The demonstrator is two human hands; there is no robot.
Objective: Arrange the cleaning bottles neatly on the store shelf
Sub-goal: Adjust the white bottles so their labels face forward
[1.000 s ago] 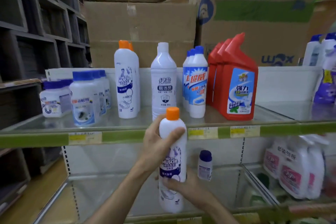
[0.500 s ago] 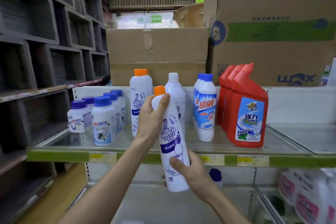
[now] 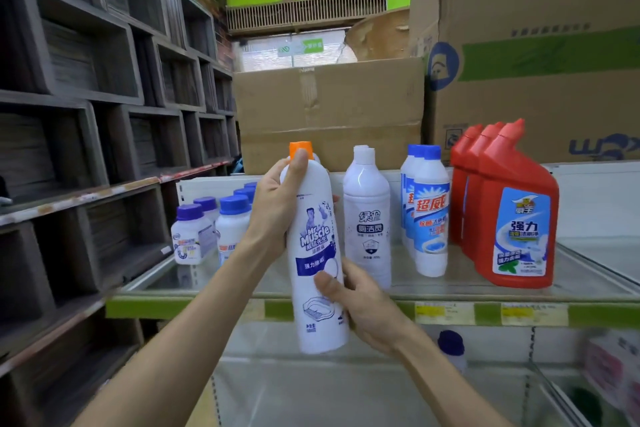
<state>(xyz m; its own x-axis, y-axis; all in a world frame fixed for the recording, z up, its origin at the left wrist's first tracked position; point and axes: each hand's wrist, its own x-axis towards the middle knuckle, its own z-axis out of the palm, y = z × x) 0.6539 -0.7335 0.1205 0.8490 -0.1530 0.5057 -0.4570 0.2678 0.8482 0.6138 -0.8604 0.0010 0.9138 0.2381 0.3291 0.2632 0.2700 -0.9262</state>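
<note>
A white Mr Muscle bottle with an orange cap is held upright in front of the green-edged glass shelf. My left hand grips its upper body, thumb near the cap. My right hand holds its lower part, thumb across the label. On the shelf behind stand a plain white bottle, blue-capped white bottles and red angled-neck bottles. Short blue-capped jars stand at the left. The held bottle hides whatever stands directly behind it.
Cardboard boxes sit behind the shelf. Dark wooden cubbies line the left wall. A small blue-capped bottle stands on the lower shelf, and pink-labelled bottles at its right. Bare glass lies right of the red bottles.
Both hands have lifted the Mr Muscle bottle from below the shelf edge up to shelf height and closer to the row. The view has tilted upward.
</note>
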